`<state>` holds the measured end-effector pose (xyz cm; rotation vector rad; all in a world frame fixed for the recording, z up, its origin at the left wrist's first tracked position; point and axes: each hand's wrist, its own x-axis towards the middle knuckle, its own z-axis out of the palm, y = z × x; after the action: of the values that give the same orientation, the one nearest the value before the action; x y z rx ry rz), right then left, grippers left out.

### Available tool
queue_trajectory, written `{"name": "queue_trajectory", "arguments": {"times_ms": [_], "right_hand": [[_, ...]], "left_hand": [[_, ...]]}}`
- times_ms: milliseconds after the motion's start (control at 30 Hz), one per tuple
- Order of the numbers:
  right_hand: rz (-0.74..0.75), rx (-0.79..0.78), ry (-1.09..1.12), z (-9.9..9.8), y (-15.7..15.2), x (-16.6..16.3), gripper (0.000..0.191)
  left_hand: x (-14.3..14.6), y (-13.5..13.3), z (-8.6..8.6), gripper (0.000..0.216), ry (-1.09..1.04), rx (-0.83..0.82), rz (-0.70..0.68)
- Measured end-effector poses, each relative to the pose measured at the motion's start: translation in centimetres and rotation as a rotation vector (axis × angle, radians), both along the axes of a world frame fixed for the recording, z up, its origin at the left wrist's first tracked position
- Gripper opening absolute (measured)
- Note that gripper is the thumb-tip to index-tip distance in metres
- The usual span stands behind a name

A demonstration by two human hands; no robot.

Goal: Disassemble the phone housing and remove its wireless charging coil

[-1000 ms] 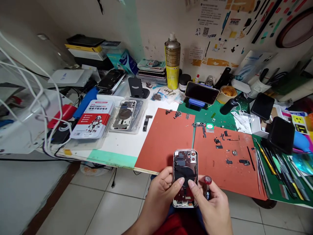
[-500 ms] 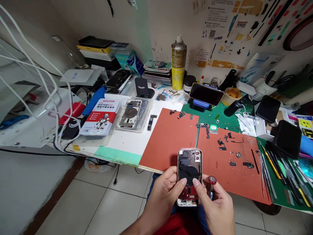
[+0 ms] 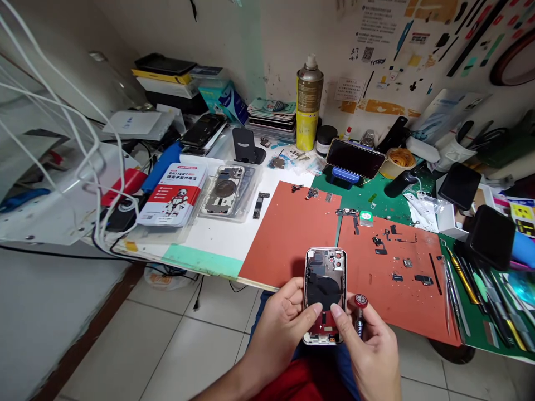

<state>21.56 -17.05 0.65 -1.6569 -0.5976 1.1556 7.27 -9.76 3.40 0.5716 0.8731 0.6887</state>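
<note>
Two bare hands hold an opened phone housing in the lower centre of the frame, above a person's lap and just in front of a cluttered counter (image 3: 228, 236). The phone housing (image 3: 325, 292) is upright to the viewer, its hollow inside facing up, with a dark round pad in the middle and camera openings at its upper right corner.

The left hand (image 3: 282, 320) is partly closed on the left edge, fingers curled behind and thumb pressed on the inside. The right hand (image 3: 371, 342) is curled at the right edge, its thumb also on the inside; its fingers hold a small red-capped screwdriver (image 3: 360, 302), cap up. The screwdriver's tip is hidden.

Behind the hands lie two rust-red mats, the left mat (image 3: 280, 239) and the right mat (image 3: 401, 303). Small dark phone parts (image 3: 423, 279) are scattered over the right one. At left of centre, a second housing (image 3: 224, 190) lies in a clear plastic tray, between a red and white battery box (image 3: 173, 195) and a narrow circuit board (image 3: 261, 206). A yellow spray can (image 3: 308, 106) stands at upper centre; slim hand tools (image 3: 495, 303) lie at lower right.
</note>
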Motion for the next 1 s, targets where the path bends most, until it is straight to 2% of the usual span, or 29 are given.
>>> {"name": "queue_trajectory", "arguments": {"times_ms": [300,533,1000], "right_hand": [[-0.020,-0.010,-0.037,0.3,0.2,-0.4,0.039],[-0.052,0.026,0.096,1.1,0.8,-0.7,0.040],[-0.070,-0.016,0.139,1.2,0.9,-0.8,0.047]], "left_hand": [[0.4,0.2,0.4,0.028,0.073,-0.006,0.006],[0.5,0.3,0.4,0.032,0.098,-0.003,0.031],[0.8,0.5,0.9,0.034,0.115,-0.037,0.018]]}}
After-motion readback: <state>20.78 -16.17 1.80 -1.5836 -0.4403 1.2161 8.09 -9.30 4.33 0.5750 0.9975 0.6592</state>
